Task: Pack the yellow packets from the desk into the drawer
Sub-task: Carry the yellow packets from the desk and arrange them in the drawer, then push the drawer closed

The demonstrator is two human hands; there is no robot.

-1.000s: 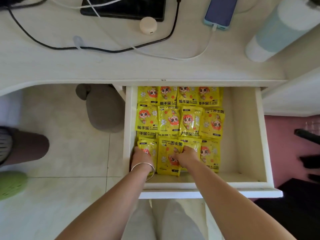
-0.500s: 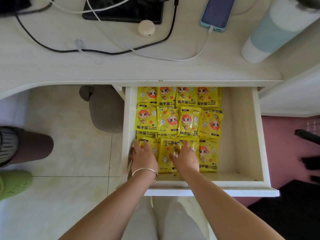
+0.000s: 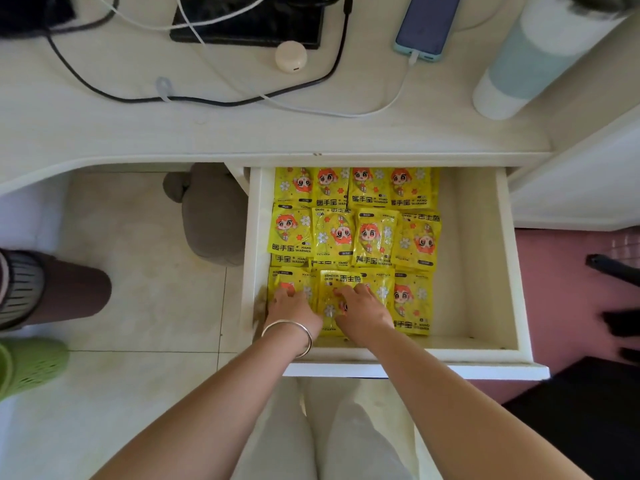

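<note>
Left hand (image 3: 292, 308) and right hand (image 3: 365, 315) both lie flat, I see, fingers loose, pressing the front yellow packets (image 3: 356, 280) inside the drawer (image 3: 467, 271).

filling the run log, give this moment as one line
stage: tidying yellow packets in drawer | left hand: rests on front-left packet | right hand: rests on front-middle packet | drawer: open | desk: no packets seen
</note>
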